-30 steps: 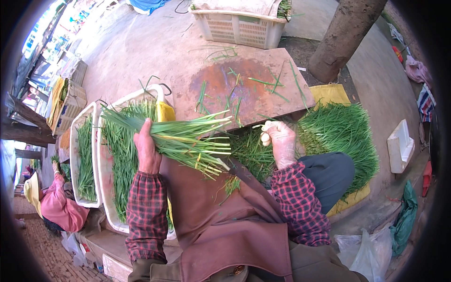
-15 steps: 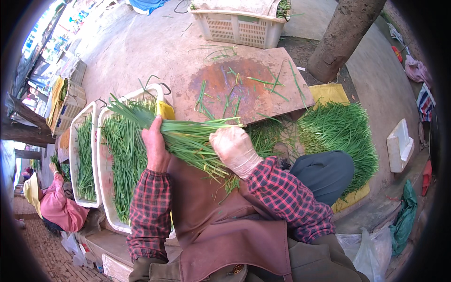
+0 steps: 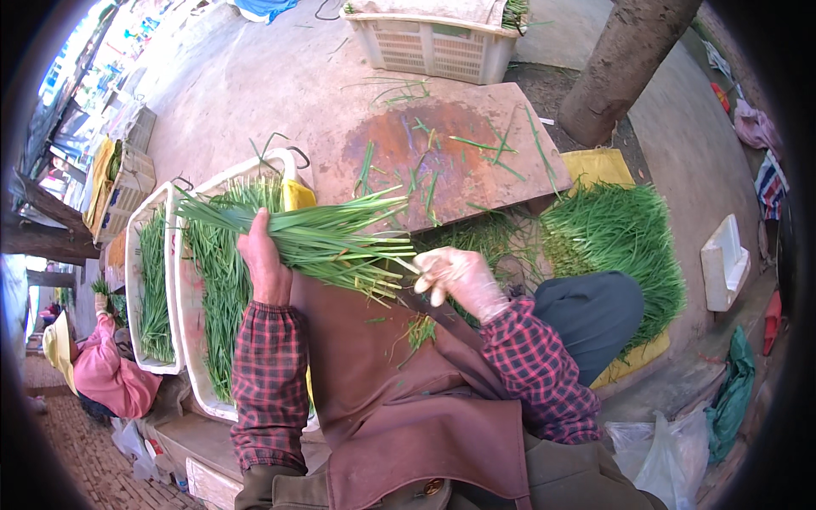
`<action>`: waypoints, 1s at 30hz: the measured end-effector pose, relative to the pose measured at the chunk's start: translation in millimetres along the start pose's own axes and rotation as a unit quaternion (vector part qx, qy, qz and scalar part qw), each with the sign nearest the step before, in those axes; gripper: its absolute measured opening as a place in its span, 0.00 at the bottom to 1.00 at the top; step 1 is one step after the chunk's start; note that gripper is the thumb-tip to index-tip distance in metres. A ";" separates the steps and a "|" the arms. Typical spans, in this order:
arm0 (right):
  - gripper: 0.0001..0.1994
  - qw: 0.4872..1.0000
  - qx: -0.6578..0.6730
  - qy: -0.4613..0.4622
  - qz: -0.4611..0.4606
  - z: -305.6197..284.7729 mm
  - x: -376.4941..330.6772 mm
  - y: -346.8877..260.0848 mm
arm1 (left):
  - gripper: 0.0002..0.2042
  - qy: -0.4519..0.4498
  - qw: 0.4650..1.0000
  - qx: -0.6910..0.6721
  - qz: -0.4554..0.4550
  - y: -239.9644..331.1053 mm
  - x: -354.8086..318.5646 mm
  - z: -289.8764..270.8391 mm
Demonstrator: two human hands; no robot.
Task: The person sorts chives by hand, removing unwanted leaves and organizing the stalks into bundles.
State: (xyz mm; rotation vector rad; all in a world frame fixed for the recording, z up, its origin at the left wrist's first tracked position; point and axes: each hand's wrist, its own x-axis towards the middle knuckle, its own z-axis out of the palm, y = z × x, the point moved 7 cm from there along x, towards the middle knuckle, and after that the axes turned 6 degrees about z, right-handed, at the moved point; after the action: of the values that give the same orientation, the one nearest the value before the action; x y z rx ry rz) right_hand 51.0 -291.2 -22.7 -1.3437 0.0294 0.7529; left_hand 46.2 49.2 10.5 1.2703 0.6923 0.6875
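My left hand [image 3: 265, 262] grips a thick bundle of long green chives [image 3: 327, 238] held crosswise above my brown apron [image 3: 387, 382]. My right hand [image 3: 459, 279], in a pale glove, pinches the cut ends of the bundle at its right side. Just under the bundle's leafy end stands a white tray [image 3: 191, 340] full of green chives, with a yellow object [image 3: 297, 195] at its far end. A big loose heap of chives [image 3: 616, 242] lies on a yellow sheet to my right.
A worn reddish board [image 3: 442, 157] with stray leaves lies ahead. Behind it stand a pale plastic crate [image 3: 433, 47] and a tree trunk [image 3: 620, 64]. A second white tray [image 3: 136, 297] sits left; a person in pink [image 3: 102, 374] crouches there. Plastic bags [image 3: 671, 450] lie lower right.
My right hand came from the loose heap onto the bundle, then slid along it to the cut ends. The left hand kept holding the bundle, tilting it slightly.
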 end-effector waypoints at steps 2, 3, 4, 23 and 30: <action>0.11 1.000 -0.028 -0.010 -0.002 15.1 -2.9 -5.3 | 0.16 0.002 1.000 -0.010 -0.008 -2.6 -5.5 5.5; 0.09 1.000 -0.020 -0.009 -0.017 17.3 -1.8 -3.4 | 0.15 0.002 1.000 -0.012 -0.007 -1.8 -5.0 4.2; 0.09 0.999 -0.022 0.009 -0.025 12.9 -1.6 -2.7 | 0.15 0.003 1.000 -0.013 -0.007 -0.9 -3.7 2.5; 0.14 0.740 -0.456 0.223 -0.441 56.9 -28.2 -72.9 | 0.15 0.013 0.999 -0.017 0.038 8.2 -9.8 5.0; 0.05 0.553 -0.672 0.215 -0.443 87.6 5.8 -66.0 | 0.14 -0.006 0.999 -0.010 0.047 9.1 -21.7 19.1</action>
State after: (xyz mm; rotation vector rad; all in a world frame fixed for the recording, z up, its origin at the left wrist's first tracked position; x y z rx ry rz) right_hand 54.2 -213.3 54.6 -2.5961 -0.9741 -0.7273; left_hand 47.0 22.2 24.3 1.2928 0.6182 0.7612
